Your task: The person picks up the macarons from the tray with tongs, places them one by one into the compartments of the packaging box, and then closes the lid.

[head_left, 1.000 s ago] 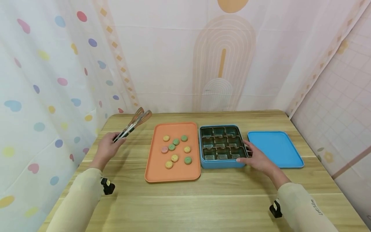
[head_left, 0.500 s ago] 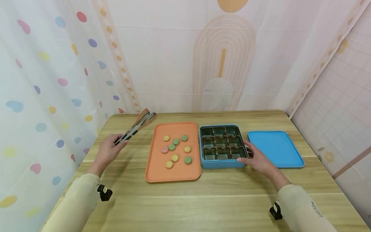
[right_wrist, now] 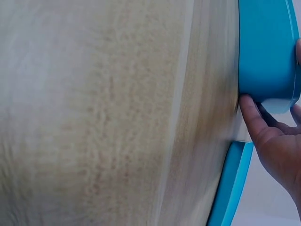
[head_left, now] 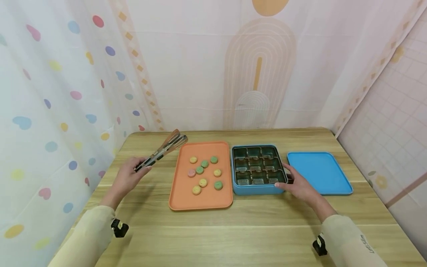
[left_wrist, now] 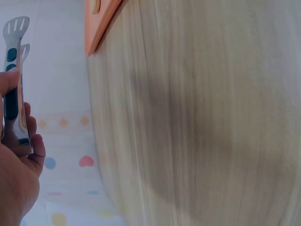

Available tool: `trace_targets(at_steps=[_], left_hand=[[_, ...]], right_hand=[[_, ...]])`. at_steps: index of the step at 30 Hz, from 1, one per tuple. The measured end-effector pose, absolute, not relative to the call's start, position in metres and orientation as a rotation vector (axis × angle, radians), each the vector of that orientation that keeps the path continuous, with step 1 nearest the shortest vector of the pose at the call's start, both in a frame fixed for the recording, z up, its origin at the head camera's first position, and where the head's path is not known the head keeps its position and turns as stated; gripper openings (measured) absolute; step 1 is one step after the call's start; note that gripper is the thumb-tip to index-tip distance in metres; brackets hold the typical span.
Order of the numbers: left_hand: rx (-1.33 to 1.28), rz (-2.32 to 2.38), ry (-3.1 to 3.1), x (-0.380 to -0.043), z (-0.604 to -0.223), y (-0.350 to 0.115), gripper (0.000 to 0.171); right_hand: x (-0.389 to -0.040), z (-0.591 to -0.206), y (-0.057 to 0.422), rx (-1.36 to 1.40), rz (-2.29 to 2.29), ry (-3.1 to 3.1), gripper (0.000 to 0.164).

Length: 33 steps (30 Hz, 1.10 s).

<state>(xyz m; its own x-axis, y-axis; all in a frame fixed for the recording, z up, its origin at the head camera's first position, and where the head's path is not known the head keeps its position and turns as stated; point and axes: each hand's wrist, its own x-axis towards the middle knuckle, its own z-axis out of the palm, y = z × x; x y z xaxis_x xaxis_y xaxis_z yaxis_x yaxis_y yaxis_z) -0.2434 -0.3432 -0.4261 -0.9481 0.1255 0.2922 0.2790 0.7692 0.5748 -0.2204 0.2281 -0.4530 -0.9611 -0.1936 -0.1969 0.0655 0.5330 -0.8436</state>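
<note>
Cookies (head_left: 203, 182) on orange tray (head_left: 186, 200), nine-pocket insert (head_left: 255, 164) inside blue box (head_left: 257, 190), tongs (head_left: 164, 151) held.

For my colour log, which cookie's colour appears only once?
The pink cookie, immediately left of a green cookie; the others are green or yellow, four each.

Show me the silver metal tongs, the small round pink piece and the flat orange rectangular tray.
Silver metal tongs (left_wrist: 11, 106): left wrist view, on the dark handle inset.
Small round pink piece (head_left: 191, 172): head view, middle of its top.
Flat orange rectangular tray (head_left: 207, 199): head view, bare floor near its front edge.
</note>
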Motion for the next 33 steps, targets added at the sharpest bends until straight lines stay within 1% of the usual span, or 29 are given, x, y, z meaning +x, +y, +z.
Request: trace_targets(at_steps=[3,15,22,29,33], left_hand=[[-0.317,-0.945,-2.749,-0.242,-0.425,-0.343,0.038],[-0.372,-0.905,-2.755,-0.236,-0.425,-0.344,0.030],[-0.401,-0.892,-2.807,-0.231,-0.428,-0.346,0.032],[-0.473,-0.815,-2.789,-0.226,-0.431,-0.347,0.023],[-0.465,-0.843,-2.806,-0.222,-0.433,-0.349,0.026]], right_hand=[[-0.220,-0.453,0.228,-0.105,-1.408,2.506,0.095],[-0.219,-0.455,0.230,-0.126,-1.451,2.492,0.096],[-0.219,-0.454,0.231,-0.142,-1.440,2.503,0.095],[-0.219,-0.455,0.231,-0.159,-1.444,2.500,0.095],[-0.219,-0.455,0.229,-0.159,-1.443,2.501,0.095]])
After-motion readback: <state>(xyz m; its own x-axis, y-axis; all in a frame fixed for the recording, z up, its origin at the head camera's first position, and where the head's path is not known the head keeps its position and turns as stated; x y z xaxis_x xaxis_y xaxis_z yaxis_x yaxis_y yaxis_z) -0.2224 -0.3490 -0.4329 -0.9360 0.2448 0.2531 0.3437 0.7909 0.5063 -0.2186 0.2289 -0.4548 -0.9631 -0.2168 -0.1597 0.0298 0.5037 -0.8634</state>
